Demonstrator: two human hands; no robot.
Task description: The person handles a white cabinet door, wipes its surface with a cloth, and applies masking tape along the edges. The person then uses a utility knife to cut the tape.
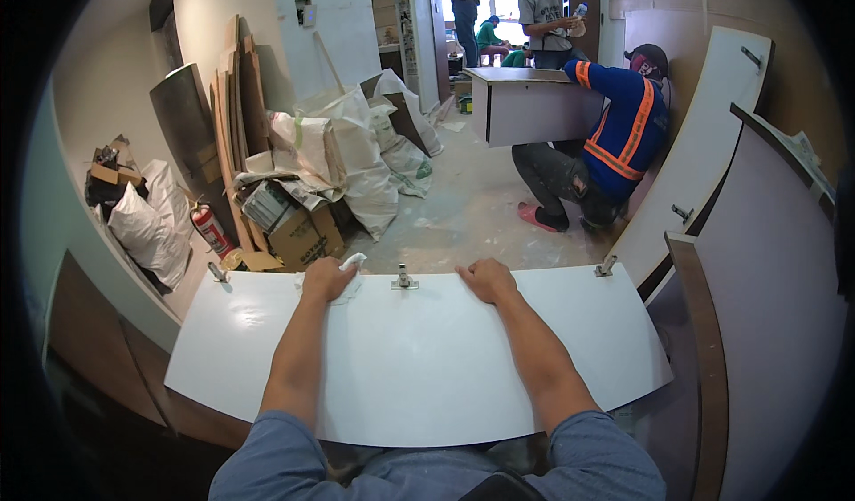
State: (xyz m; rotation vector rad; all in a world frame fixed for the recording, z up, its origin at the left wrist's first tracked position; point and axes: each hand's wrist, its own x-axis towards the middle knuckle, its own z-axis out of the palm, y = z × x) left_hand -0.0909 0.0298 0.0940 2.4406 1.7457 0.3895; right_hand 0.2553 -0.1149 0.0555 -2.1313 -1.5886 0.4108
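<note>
A white cabinet door [414, 358] lies in front of me, its long side running left to right. Metal hinges stand along the far edge: a left hinge [216, 272], a middle hinge [403, 278] and a right hinge [606, 267]. At that edge, left of the middle hinge, my left hand [328, 280] is closed on a crumpled white cloth [353, 268], part of which rests on the door. My right hand [488, 280] grips the far edge between the middle and right hinges; its fingertips are hidden beyond the edge.
Bulging white sacks [365, 162], an open cardboard box [303, 236], leaning boards [233, 136] and a fire extinguisher [210, 229] fill the left. At right lean a white panel with hinges [704, 136] and a lilac panel [775, 278]. A crouching person [614, 136] holds a cabinet box [539, 109]; others are behind.
</note>
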